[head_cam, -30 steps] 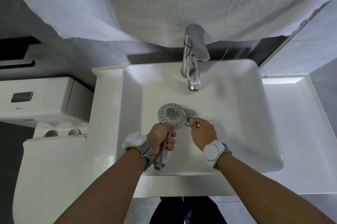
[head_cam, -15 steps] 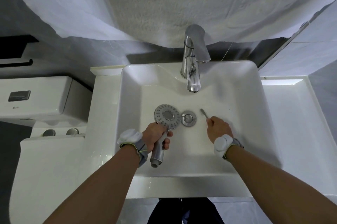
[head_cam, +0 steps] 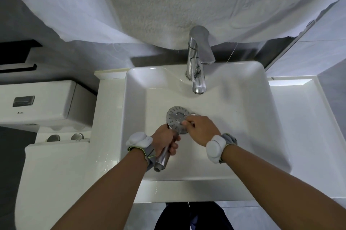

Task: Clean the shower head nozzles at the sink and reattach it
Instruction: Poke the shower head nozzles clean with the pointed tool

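A chrome shower head (head_cam: 175, 118) with a round grey nozzle face lies face up over the middle of the white sink (head_cam: 243, 109). My left hand (head_cam: 165, 140) is wrapped around its chrome handle, whose open end points toward me. My right hand (head_cam: 201, 129) rests at the right edge of the nozzle face, fingers pinched on a thin small tool that is mostly hidden by the fingers. The sink drain is almost wholly covered by my right hand.
A chrome faucet (head_cam: 196, 72) stands at the back of the sink, its spout over the basin. A white cloth (head_cam: 168, 4) hangs above it. A toilet cistern (head_cam: 43, 102) sits to the left, and a white counter ledge (head_cam: 299, 117) runs to the right.
My right hand had pulled away to the right with the tool raised; now it is back at the nozzle face. The shower head shifted slightly right over the drain.
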